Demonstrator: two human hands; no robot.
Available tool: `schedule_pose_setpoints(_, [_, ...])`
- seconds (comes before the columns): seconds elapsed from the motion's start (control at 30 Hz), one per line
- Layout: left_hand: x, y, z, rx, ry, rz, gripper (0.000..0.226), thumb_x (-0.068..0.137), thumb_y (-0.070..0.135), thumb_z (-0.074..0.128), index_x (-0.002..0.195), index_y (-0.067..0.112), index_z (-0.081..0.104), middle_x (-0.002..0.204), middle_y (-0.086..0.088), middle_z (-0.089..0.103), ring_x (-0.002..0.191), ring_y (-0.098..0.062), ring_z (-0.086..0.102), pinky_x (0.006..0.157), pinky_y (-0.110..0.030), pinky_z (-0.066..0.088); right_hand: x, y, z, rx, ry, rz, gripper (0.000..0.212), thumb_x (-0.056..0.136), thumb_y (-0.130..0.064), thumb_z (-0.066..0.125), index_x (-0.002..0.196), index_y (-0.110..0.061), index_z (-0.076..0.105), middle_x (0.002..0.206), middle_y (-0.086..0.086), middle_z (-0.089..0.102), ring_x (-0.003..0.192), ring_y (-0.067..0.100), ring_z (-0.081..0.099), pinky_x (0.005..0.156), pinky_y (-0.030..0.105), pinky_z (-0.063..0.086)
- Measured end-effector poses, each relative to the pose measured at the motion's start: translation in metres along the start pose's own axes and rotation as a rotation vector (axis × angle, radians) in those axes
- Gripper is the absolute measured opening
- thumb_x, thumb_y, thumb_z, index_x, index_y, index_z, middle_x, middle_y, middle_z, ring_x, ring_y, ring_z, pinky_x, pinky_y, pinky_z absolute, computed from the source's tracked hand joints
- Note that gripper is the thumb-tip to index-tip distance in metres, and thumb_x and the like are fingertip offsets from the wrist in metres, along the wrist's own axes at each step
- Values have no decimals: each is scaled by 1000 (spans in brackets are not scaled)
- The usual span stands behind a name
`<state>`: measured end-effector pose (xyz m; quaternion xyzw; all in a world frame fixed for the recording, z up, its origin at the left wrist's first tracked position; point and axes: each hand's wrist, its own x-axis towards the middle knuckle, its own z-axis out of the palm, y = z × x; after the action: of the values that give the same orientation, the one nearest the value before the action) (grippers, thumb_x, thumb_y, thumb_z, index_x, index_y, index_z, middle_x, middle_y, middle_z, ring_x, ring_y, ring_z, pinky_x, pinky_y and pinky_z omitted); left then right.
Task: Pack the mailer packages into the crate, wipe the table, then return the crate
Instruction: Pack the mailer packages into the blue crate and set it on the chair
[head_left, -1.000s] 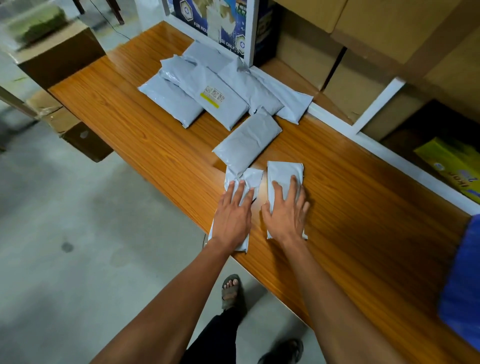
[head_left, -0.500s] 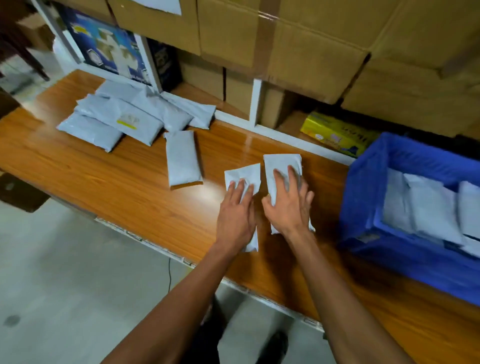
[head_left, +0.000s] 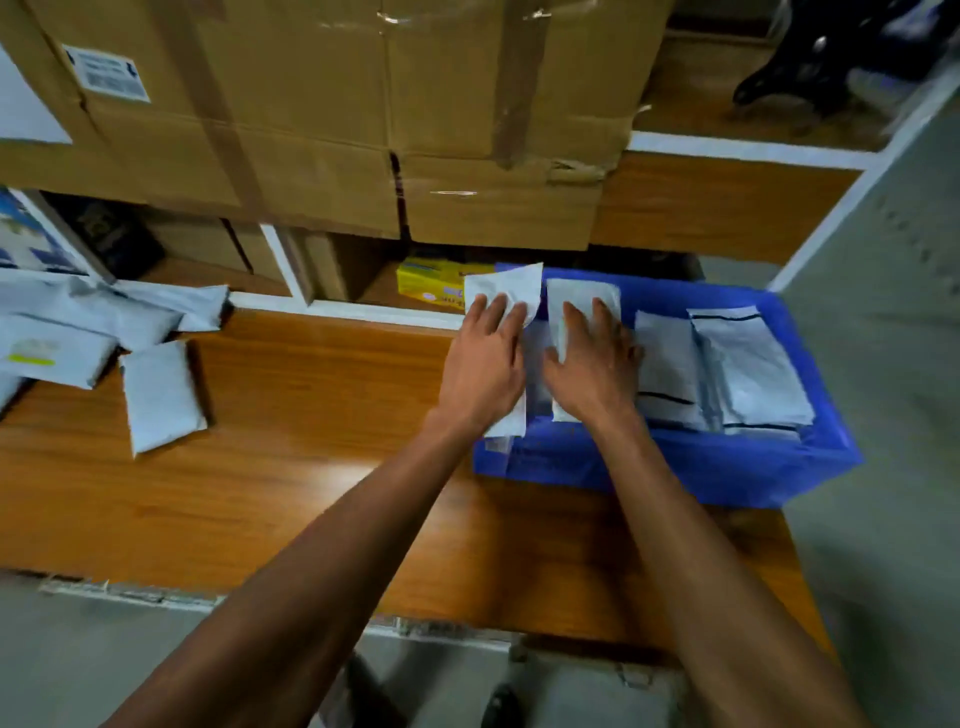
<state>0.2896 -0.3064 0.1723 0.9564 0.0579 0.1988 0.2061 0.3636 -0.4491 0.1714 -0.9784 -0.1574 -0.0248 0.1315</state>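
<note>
I'm carrying two small mailers across now: half a second ago they were lying flat on the worktop (head_left: 270, 467) under my palms, and now both are up over the blue crate (head_left: 675, 467). My left hand (head_left: 480, 364) is gripping the left mailer (head_left: 506, 291), fingers spread over its top, and it's hanging right at the crate's left wall, partly outside the rim. My right hand (head_left: 592, 371) is grasping the right mailer (head_left: 582, 301), which is already above the crate's inside. Whether either packet is touching the ones below, I cannot tell. Two more packed mailers (head_left: 748, 364) are lying side by side in the right half of the crate. So this pair looks about to drop in, and I'm judging the left one needs nudging rightward to clear the wall. Packing is far from done: a single mailer (head_left: 161, 395) is lying alone on the worktop at left, with a loose heap of mailers (head_left: 78, 332) behind it near the shelf. Wiping and returning the crate aren't started yet.
</note>
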Motion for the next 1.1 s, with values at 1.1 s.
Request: schedule_pose_setpoints(1.1, [43, -14, 7, -8, -312, -115, 57, 101, 20, 56, 154, 7, 43, 155, -21, 46, 137, -40, 51, 106, -43, 49, 45, -20, 42, 311, 65, -8, 45, 105, -12, 49, 150, -16, 51, 150, 11, 53, 135, 33, 50, 106, 48, 50])
